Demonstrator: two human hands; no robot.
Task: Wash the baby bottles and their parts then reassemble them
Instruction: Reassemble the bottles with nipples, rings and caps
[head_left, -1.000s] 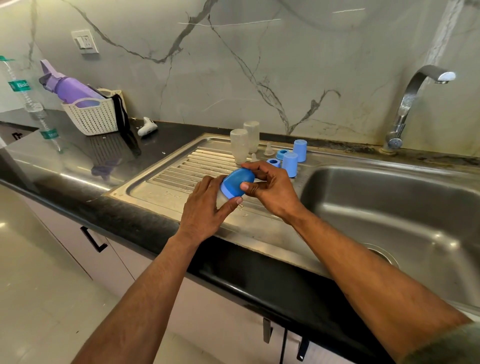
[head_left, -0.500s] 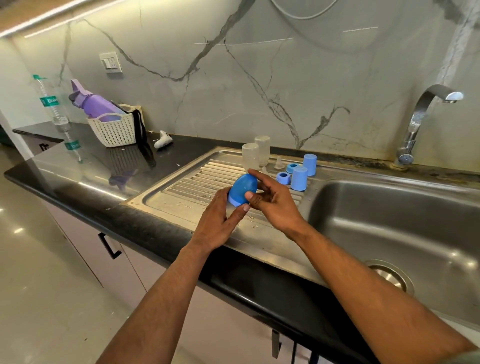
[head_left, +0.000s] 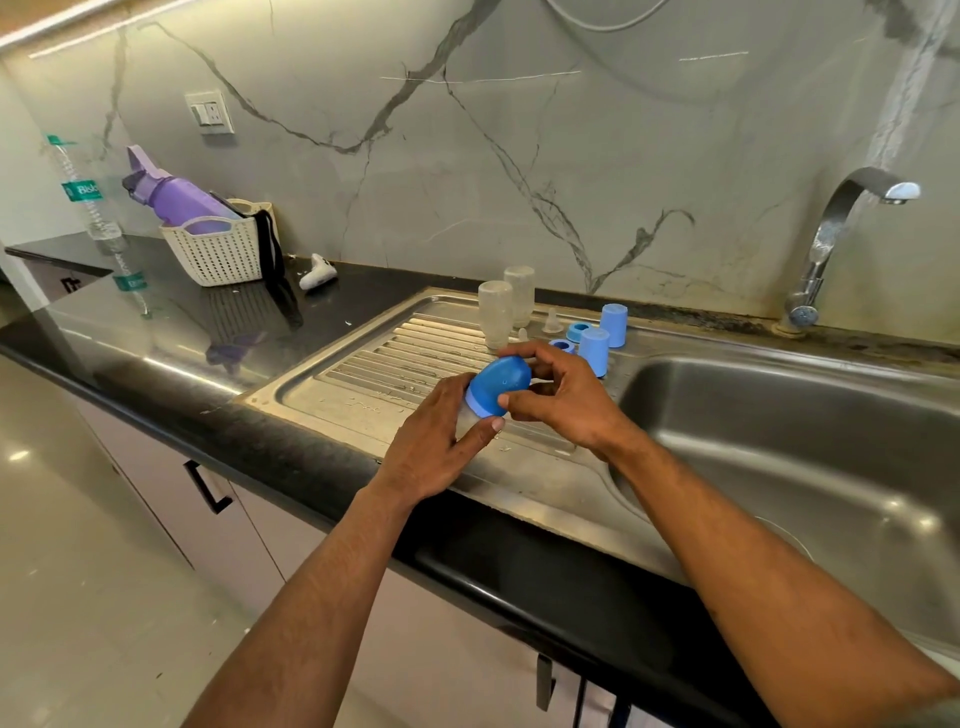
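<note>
Your left hand (head_left: 434, 447) grips a clear bottle (head_left: 467, 421) from below, thumb laid along its side; most of the bottle is hidden in the palm. Your right hand (head_left: 563, 400) pinches the blue cap (head_left: 498, 383) on the bottle's top, fingers curled over its dome and thumb at its lower rim. The capped bottle is tilted, cap up and to the right, held above the ribbed drainboard (head_left: 395, 358), not touching it.

Behind the hands, on the drainboard: two clear bottles (head_left: 496, 312) stand mouth down, side by side. To their right, a clear teat (head_left: 552, 321), two blue rings (head_left: 577, 331), two blue caps (head_left: 594, 349) standing upright. One ring is partly hidden by your right hand.

Basin (head_left: 779, 441) to the right, tap (head_left: 831, 228) at its back edge.

Left on the black counter (head_left: 156, 332): white basket (head_left: 215, 252) holding a purple bottle (head_left: 176, 200), a water bottle (head_left: 85, 192), a small white object (head_left: 318, 271) just beside the basket.
</note>
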